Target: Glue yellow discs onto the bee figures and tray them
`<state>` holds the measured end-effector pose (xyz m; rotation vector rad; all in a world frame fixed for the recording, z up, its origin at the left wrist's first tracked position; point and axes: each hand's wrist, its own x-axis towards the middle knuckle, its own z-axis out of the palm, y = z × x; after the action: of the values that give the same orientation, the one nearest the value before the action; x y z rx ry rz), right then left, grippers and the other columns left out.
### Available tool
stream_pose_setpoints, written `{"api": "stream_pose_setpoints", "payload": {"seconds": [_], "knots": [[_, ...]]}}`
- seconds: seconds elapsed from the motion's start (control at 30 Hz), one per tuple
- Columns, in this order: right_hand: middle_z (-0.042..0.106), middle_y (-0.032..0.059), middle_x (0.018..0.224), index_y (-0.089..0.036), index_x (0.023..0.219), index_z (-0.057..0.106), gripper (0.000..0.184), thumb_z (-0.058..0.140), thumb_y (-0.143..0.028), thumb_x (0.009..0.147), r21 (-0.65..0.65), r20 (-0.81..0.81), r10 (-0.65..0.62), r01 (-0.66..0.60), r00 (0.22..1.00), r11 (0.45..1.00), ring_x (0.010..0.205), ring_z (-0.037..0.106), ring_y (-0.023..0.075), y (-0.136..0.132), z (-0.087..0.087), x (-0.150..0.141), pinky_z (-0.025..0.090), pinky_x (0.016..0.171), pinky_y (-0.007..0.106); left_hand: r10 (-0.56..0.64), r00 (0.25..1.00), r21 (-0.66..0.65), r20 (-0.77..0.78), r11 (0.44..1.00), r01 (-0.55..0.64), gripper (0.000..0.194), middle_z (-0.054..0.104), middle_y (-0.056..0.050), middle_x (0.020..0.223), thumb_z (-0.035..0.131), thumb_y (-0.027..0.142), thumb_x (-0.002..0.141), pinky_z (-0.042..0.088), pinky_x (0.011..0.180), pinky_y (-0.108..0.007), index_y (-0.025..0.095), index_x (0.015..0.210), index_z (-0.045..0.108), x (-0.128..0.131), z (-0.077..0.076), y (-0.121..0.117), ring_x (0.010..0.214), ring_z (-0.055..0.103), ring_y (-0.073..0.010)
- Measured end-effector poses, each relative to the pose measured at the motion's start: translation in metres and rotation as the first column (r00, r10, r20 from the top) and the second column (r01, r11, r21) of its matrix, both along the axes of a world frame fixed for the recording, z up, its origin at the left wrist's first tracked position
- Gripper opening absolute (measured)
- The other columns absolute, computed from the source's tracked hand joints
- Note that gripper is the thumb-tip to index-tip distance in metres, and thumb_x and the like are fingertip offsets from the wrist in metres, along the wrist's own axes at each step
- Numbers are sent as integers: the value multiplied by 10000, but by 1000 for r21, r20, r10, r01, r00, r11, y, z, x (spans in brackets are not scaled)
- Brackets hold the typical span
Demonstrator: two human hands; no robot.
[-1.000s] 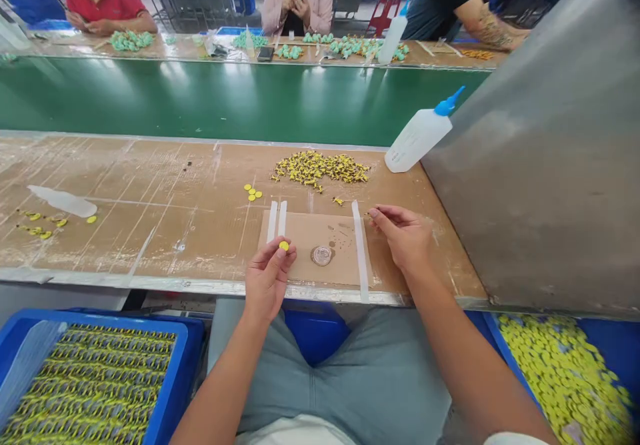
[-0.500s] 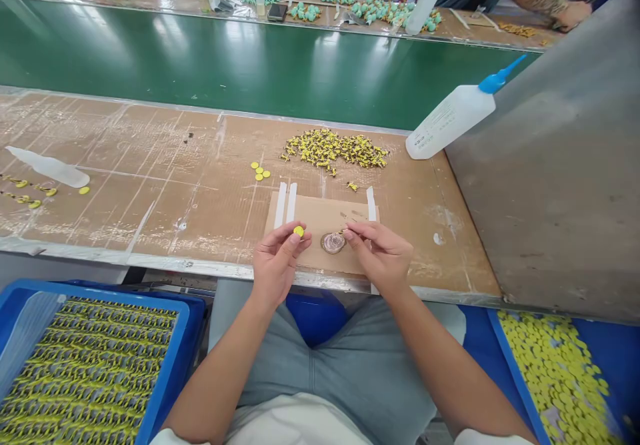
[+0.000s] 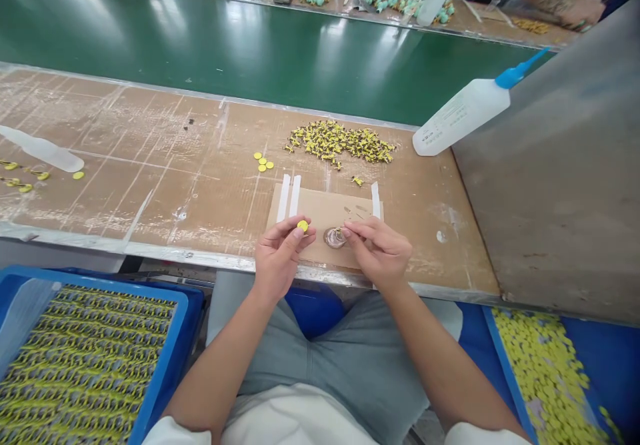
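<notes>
My left hand holds a small round yellow disc between thumb and fingertips, above a brown cardboard sheet. My right hand pinches a small thin part, hard to make out, with its fingertips right at a little round glass dish of glue-like liquid. A heap of small yellow-and-dark parts lies beyond the sheet, and several loose yellow discs lie to its left.
A white squeeze bottle with a blue nozzle lies at a grey metal panel on the right. Blue crates hold yellow-grey parts and yellow discs below the bench. Co-workers sit beyond a green conveyor belt.
My right hand has moved left from the sheet's right strip to the dish. The left hand still holds the disc. The whole view has shifted as my head tilted.
</notes>
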<state>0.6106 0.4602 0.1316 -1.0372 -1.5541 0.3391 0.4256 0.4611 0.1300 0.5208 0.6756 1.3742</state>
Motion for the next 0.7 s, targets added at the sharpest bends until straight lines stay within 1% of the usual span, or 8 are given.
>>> {"api": "stream_pose_setpoints", "payload": {"seconds": [0.2,0.3,0.37,0.43,0.53,0.63,0.7], "knots": [[748,43,873,-256,1019,781,176,740,-149,886,13,37,11,-12,999,1000,728,700,203,0,1,0,592,640,359,-1,1000,0,-4,1000,1,191,783,-45,1016,794,207,829,609,834,-189,213,1020,801,0,-1,-1,853,752,-116],[746,48,906,-255,1041,774,212,742,-123,878,11,15,12,-12,1000,1000,760,702,205,-1,0,0,587,667,364,3,1000,-3,-12,1000,-3,196,783,-46,1018,798,211,824,607,832,-190,218,1020,801,0,-1,-1,853,751,-116],[745,50,911,-252,1064,762,247,758,-109,862,12,-19,-10,10,1000,1000,765,700,203,-3,-2,1,580,671,358,4,1000,-5,-17,1000,-4,193,783,-45,1015,799,214,822,606,828,-189,219,1015,802,0,-1,-1,852,750,-116],[741,45,877,-246,1052,752,240,780,-124,847,11,-33,-57,57,998,998,733,690,196,-4,-3,4,568,636,338,4,1000,-6,-21,1000,-4,191,782,-43,1013,798,216,821,606,827,-192,219,1012,802,0,0,0,853,749,-117],[738,40,858,-248,1013,749,200,791,-149,846,46,27,-96,94,995,994,721,683,192,-5,-4,7,569,623,334,6,1000,-10,-29,1000,-6,190,781,-45,1008,800,225,817,608,826,-205,218,1006,803,-1,0,0,851,749,-124],[744,52,925,-264,1059,754,240,762,-126,863,88,95,-73,65,993,994,789,698,204,-3,-3,9,591,682,368,11,999,-26,-42,1000,-12,208,781,-55,1014,811,241,805,608,831,-228,218,1011,801,-1,0,-1,854,749,-135],[744,53,935,-273,1071,757,242,744,-131,875,100,123,-58,46,991,994,795,699,206,-2,-1,9,595,688,380,16,999,-42,-45,999,-18,233,781,-62,1019,833,261,783,608,839,-248,217,1010,801,0,-1,-1,855,751,-146]]}}
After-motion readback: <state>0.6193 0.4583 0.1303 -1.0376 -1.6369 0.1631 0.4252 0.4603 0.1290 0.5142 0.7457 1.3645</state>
